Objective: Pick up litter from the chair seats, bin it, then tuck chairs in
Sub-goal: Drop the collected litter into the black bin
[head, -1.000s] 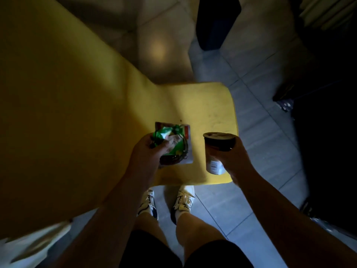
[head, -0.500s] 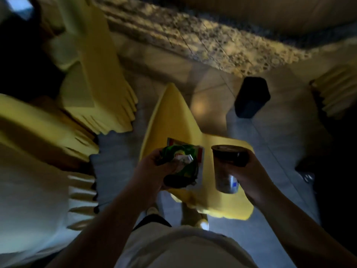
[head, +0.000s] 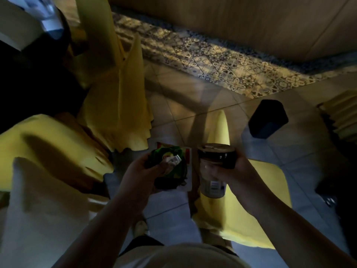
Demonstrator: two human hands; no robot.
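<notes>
Since a second ago, both hands have lifted off the yellow chair seat and the view has swung up to take in more floor. Left hand: grip clamped on a bundle of wrappers, green crumpled packet on top, a flat white-and-red one beneath, held above the floor just left of the chair. Right hand: grip curled round a dark-lidded cup, upright, above the seat's left edge. Wrappers and cup sit just beside each other, apart. A dark bin stands on the tiles beyond the chair, well apart from both hands. More yellow chairs at left, blurred.
</notes>
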